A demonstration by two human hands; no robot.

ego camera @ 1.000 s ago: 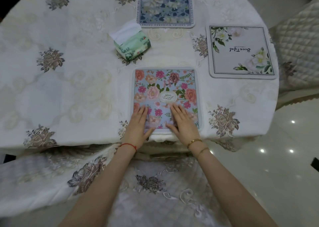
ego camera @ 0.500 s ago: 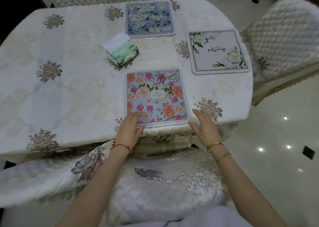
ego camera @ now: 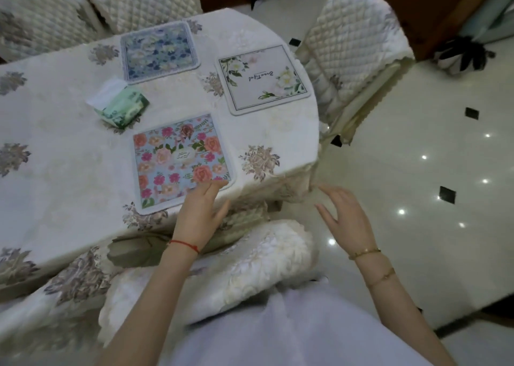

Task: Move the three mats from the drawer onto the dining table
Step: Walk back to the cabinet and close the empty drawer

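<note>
Draped in embroidered cloth, the tabletop [ego camera: 69, 170] carries all three mats: pink floral mat [ego camera: 178, 162] nearest you, blue mat [ego camera: 158, 51] and white mat [ego camera: 262, 79] beyond. Your left hand [ego camera: 199, 215] hovers at its near edge, fingers loosely spread; your right hand [ego camera: 345, 218] is open, empty. These look thin, light, flexible; pinch an edge if adjusting.

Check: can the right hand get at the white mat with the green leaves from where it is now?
Probably yes. The right hand is empty, off the table edge over the floor, and the white mat lies uncovered near that same side; only bare tablecloth lies between.
</note>
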